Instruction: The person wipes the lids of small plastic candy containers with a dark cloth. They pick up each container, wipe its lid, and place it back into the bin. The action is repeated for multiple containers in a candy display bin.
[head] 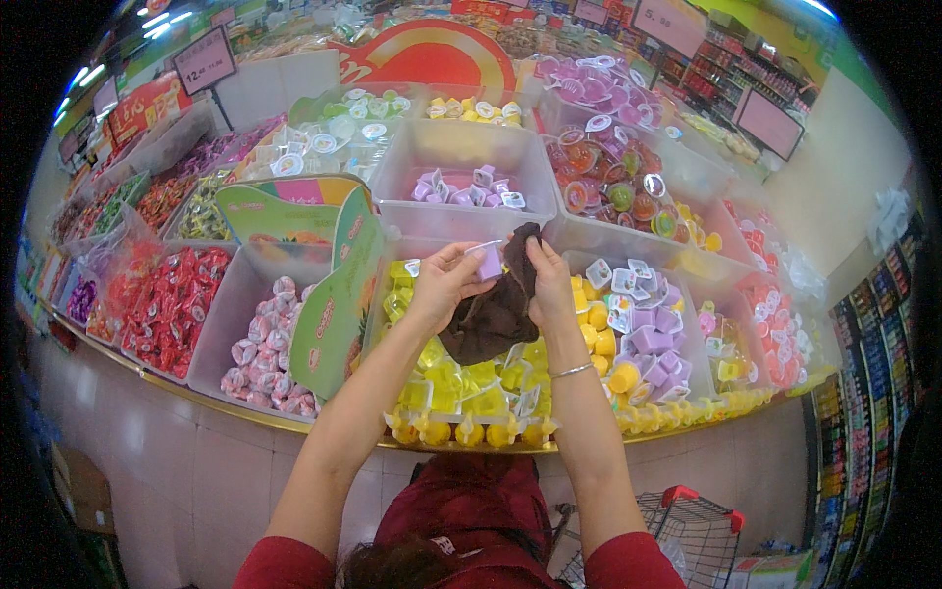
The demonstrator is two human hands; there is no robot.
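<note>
Between the thumb and fingers of my left hand [450,283] is a purple jelly cup [489,263] with a pale lid. My right hand [552,283] grips a dark brown cloth [491,324], which hangs down in folds beside the cup. Below both hands lie yellow jelly cups [471,386] in a clear plastic bin. Just beyond them, a translucent bin [464,221] holds several more purple jelly cups [471,190]. To the right of my right hand, purple and yellow cups [655,331] lie mixed in another bin.
Red wrapped candies [176,313] and pink-and-white wrapped sweets [268,346] fill bins at left. A green cardboard divider [324,331] stands near my left forearm. Small yellow containers [471,433] line the display's front edge. A wire shopping cart [684,530] with red corners stands at lower right.
</note>
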